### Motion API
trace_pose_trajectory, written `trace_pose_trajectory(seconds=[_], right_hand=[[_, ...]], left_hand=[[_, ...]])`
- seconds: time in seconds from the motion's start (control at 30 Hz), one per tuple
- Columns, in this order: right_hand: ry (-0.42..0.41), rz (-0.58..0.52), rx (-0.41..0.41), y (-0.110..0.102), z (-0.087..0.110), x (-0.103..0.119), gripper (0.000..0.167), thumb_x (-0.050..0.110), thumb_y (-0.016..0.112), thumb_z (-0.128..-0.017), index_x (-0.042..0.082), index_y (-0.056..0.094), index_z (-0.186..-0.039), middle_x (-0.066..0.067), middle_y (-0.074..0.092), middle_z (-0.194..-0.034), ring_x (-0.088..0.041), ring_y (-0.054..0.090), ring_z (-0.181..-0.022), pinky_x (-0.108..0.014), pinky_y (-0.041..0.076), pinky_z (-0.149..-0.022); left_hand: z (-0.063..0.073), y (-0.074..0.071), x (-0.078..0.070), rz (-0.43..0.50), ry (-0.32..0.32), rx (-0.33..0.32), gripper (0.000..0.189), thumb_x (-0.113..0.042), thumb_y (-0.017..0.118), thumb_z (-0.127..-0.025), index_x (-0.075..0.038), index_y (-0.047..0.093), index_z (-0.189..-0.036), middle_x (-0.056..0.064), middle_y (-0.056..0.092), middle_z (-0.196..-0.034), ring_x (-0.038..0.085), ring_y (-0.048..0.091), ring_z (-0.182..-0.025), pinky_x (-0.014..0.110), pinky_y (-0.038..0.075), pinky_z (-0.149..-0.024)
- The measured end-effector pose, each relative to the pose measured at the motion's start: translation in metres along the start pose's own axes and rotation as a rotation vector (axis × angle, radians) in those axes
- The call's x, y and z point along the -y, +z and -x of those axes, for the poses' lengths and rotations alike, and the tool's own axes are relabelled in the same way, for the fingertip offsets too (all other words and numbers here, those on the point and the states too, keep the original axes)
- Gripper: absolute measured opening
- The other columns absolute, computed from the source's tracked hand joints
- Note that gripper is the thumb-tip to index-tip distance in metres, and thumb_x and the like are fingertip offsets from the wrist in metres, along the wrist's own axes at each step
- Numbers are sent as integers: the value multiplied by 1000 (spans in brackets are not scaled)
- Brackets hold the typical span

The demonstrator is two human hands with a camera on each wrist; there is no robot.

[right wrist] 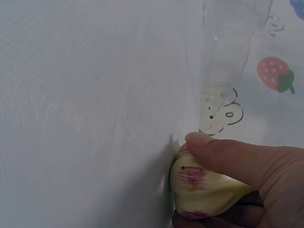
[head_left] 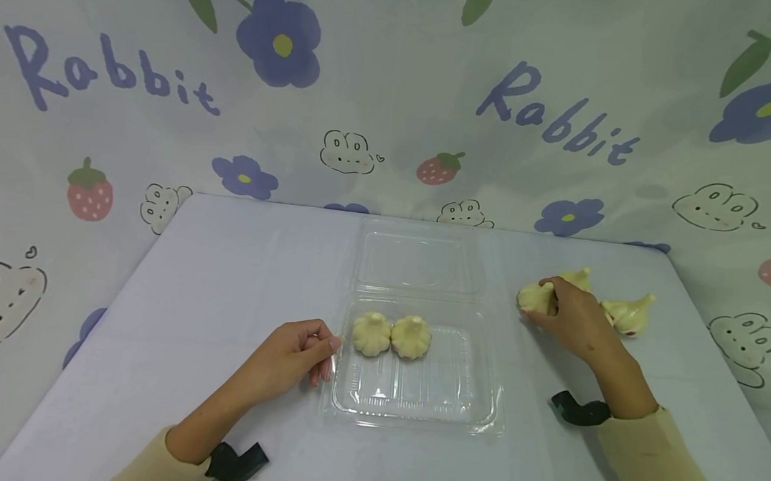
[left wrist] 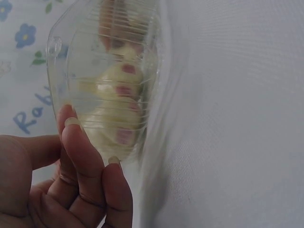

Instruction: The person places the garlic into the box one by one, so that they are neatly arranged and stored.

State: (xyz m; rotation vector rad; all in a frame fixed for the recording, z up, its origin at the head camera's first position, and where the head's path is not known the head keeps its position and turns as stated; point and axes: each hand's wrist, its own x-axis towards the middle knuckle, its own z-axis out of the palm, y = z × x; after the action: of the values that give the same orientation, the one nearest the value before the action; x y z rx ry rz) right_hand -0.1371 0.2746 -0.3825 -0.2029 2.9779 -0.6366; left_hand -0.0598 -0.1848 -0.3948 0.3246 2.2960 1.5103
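My right hand (head_left: 572,317) grips a garlic bulb (head_left: 536,299) at the right of the table, thumb and fingers round its sides. In the right wrist view this garlic bulb (right wrist: 194,183) shows purple streaks, low by the white cloth. My left hand (head_left: 296,355) pinches the left rim of a clear plastic clamshell box (head_left: 417,407). Two garlic bulbs (head_left: 391,335) sit side by side in the box's back left part. Through the box wall (left wrist: 71,61), the left wrist view shows their pale shapes with purple patches.
The box's clear lid (head_left: 417,260) lies folded back behind it. More garlic bulbs (head_left: 629,316) lie behind and beside my right hand. A patterned cloth (head_left: 392,90) hangs at the table's back edge. A black strap end (head_left: 236,462) sticks out from each wrist.
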Motion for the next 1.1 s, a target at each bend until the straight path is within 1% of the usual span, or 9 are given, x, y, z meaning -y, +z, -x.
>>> trace_pose_trajectory(seconds=[0.13,0.3,0.4,0.53,0.73,0.87,0.93,1.1], right_hand=[[-6,2,0,0,0,0,71,30,83,-91,-12,52,-139,-34,64,-123,-42,65,-99,-58,51,-77],[-6,-13,3,0,1,1,71,30,84,-91,-12,51,-139,-31,66,-117,-36,64,-92,-53,52,-74],[-1,-22,8,0,1,1,70,28,83,-92,-13,51,-139,-31,65,-119,-35,63,-93,-50,52,-74],[4,-25,12,0,3,1,67,25,81,-92,-14,51,-139,-34,63,-125,-37,63,-98,-50,53,-77],[-5,-23,-2,2,3,-1,66,26,80,-92,-13,52,-137,-32,65,-122,-36,63,-96,-51,52,-77],[-8,-27,-13,2,4,-2,66,27,81,-92,-12,52,-137,-32,64,-123,-40,63,-100,-55,51,-80],[-7,-28,-15,2,4,-2,66,26,81,-92,-12,53,-138,-33,64,-126,-43,64,-106,-58,51,-83],[0,-43,-20,2,6,0,65,24,80,-93,-13,52,-139,-35,62,-130,-48,62,-116,-61,51,-90]], left_hand=[[0,0,-1,1,1,-3,29,-29,60,-108,-7,63,-90,4,67,-66,22,63,-57,27,48,-57],[0,0,-1,-2,3,-2,29,-29,60,-108,-7,62,-89,4,67,-66,23,63,-57,27,48,-57],[1,0,-1,-1,2,-2,30,-30,60,-108,-7,62,-89,4,67,-66,24,63,-58,27,48,-57],[0,-1,-1,4,1,-3,30,-30,60,-108,-7,62,-89,3,67,-66,24,63,-58,27,48,-56],[0,-1,-1,0,2,-5,29,-30,61,-108,-7,62,-88,2,67,-66,25,63,-58,27,47,-56],[0,-1,-1,-3,1,-7,29,-29,61,-108,-8,62,-89,2,67,-66,25,63,-58,27,47,-56],[0,0,-1,-7,-1,-8,29,-29,61,-108,-8,62,-89,2,67,-66,25,62,-58,26,46,-56],[0,0,0,-10,-6,-9,29,-30,61,-108,-7,62,-89,3,67,-66,26,62,-58,26,45,-55]])
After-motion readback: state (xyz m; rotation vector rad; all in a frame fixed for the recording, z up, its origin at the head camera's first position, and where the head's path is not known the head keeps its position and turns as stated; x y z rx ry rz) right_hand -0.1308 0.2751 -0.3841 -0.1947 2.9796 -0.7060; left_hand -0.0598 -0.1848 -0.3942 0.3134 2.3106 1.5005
